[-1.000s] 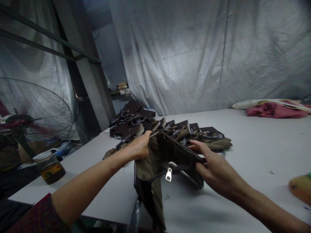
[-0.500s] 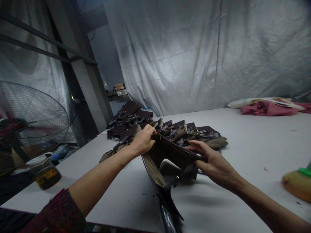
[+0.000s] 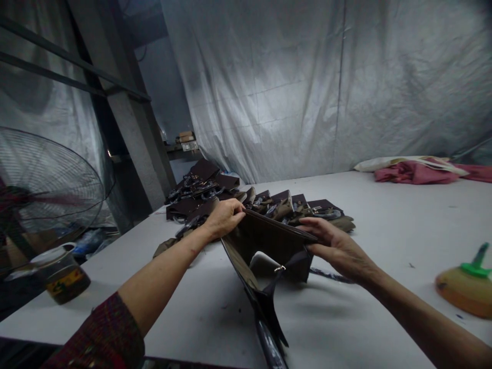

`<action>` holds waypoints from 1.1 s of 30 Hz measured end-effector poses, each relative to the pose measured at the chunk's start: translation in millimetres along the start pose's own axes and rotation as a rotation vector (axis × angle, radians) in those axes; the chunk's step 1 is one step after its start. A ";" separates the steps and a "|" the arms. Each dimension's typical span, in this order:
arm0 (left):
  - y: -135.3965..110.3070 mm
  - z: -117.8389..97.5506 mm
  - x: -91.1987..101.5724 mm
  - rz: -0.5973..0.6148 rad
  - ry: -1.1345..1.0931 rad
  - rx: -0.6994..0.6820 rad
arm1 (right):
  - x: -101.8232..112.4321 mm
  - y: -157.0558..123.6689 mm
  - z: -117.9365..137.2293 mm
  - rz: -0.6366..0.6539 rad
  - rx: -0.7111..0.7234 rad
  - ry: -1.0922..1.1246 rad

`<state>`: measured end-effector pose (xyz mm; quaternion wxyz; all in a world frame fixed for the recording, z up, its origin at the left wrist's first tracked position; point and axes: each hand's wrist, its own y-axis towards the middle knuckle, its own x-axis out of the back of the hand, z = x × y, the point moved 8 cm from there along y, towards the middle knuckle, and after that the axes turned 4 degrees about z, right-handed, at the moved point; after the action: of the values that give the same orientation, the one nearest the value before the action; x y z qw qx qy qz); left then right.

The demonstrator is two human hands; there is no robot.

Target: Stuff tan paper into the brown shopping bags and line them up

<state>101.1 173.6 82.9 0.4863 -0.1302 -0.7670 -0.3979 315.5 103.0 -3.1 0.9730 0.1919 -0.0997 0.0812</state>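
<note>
A dark brown handbag (image 3: pixel 269 233) lies tipped over on the white table, its mouth spread toward me, with an olive lining and a pale flat piece (image 3: pixel 265 262) showing inside. My left hand (image 3: pixel 226 218) pinches the far left corner of its upper edge. At the right end of that same edge, my right hand (image 3: pixel 332 243) grips the rim between thumb and fingers. A plastic-wrapped handle (image 3: pixel 269 343) hangs at the near side, beside a dark strap with a small metal clasp (image 3: pixel 280 268).
Behind the bag is a heap of similar dark bags (image 3: pixel 203 187). A lidded jar (image 3: pixel 63 271) stands at the left table edge near a fan (image 3: pixel 49 179). To the right sit a green-capped squeeze bottle (image 3: pixel 465 289) and, farther back, pink cloth (image 3: pixel 415 171).
The view has shifted slightly, bringing the squeeze bottle further in. Both hands keep hold of the bag's edge, and the bag's mouth and clasp have moved a little.
</note>
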 end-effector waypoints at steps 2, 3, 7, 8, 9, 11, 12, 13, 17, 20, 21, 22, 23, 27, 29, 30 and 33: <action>1.2 1.2 -1.4 0.005 0.039 0.020 | 3.2 3.3 -1.3 -0.013 -0.016 0.004; 2.2 1.8 -1.8 0.004 0.060 0.030 | 5.3 4.4 -1.8 -0.027 -0.016 -0.010; 6.8 4.2 -4.1 -0.010 0.120 0.087 | 9.8 3.9 2.0 -0.080 0.048 -0.084; 8.1 4.4 -5.1 -0.009 0.128 0.102 | 7.9 3.3 4.9 -0.074 0.077 -0.087; 9.4 4.5 -6.2 -0.005 0.137 0.114 | 5.0 2.8 8.6 -0.066 0.110 -0.095; 11.7 4.5 -8.2 0.004 0.154 0.134 | -1.5 2.9 16.4 -0.069 0.173 -0.168; 12.5 4.4 -9.0 0.009 0.158 0.136 | -4.1 4.0 19.8 -0.087 0.197 -0.233; 12.9 4.6 -9.4 0.013 0.156 0.135 | -5.9 5.8 22.1 -0.110 0.212 -0.301; 8.8 3.4 -7.6 0.008 0.073 0.047 | -0.6 19.0 16.7 -0.187 0.186 -0.428; 2.2 -1.6 -4.7 0.008 0.010 -0.048 | 14.7 28.0 5.2 -0.243 0.120 -0.426; 0.5 -4.3 -4.3 0.013 0.005 -0.075 | 18.8 30.0 2.2 -0.255 0.103 -0.420; -0.6 -7.4 -4.3 0.021 0.008 -0.097 | 21.6 31.6 0.0 -0.259 0.092 -0.414; -0.9 -10.5 -4.9 0.032 0.016 -0.115 | 23.1 32.6 -1.3 -0.261 0.084 -0.407; 2.1 -17.3 -10.0 0.089 0.060 -0.110 | 20.8 32.8 -0.2 -0.243 0.084 -0.386; 3.5 -17.7 -10.3 0.090 0.081 -0.097 | 19.5 31.9 0.8 -0.236 0.086 -0.386; 3.8 -17.4 -9.8 0.082 0.092 -0.093 | 19.4 31.5 0.6 -0.234 0.085 -0.390; 3.6 -13.7 -7.7 0.054 0.120 -0.063 | 20.8 31.7 -2.3 -0.233 0.072 -0.387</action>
<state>115.9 167.3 81.0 0.5376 -0.1419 -0.7197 -0.4158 329.8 135.3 10.9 0.9311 0.2486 -0.2586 -0.0665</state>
